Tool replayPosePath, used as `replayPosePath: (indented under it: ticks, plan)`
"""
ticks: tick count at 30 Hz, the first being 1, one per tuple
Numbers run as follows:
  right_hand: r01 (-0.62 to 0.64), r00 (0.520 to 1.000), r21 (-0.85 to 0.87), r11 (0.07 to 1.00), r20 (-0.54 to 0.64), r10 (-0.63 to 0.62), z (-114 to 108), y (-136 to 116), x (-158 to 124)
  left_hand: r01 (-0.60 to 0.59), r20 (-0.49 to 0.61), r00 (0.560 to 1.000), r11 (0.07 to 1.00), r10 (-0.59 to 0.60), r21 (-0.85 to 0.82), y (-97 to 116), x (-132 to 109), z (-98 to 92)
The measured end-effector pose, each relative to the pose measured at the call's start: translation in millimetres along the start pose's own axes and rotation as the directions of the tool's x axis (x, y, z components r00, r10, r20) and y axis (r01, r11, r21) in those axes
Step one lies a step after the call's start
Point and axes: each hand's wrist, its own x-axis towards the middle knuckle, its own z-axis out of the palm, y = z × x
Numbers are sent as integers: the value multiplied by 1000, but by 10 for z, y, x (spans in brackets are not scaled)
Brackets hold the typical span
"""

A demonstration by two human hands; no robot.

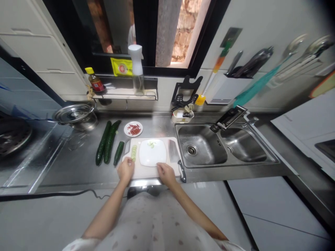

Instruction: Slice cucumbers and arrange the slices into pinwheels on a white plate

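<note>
A white cutting board (141,173) lies on the steel counter with a white square plate (153,158) on it. A few pale green cucumber slices (151,144) rest near the plate's far edge. More slices form a row (134,151) on the board, left of the plate. At the near end of that row, my left hand (126,169) is closed, fingertips pinched on a slice. My right hand (166,173) is at the plate's near right corner with its fingers curled together; what they hold, if anything, is hidden. A knife (173,152) with a black handle lies along the board's right side.
Two long cucumbers (107,143) and a cut piece of cucumber (119,153) lie left of the board. Behind it stands a small plate of red pieces (133,129). A double sink (206,144) is on the right; a lidded steel pot (78,116) stands back left.
</note>
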Motion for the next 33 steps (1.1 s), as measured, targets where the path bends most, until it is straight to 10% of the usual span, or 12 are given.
replayPosePath:
  ticks: [11, 33]
  plan:
    - [-137, 990, 162, 977, -5, 140, -116, -181, 212, 74, 73, 997, 662, -30, -746, 389, 69, -315]
    - [92, 996, 414, 905, -25, -89, -477, -833, 848, -47, 101, 971, 589, 215, -807, 1026, -177, -829]
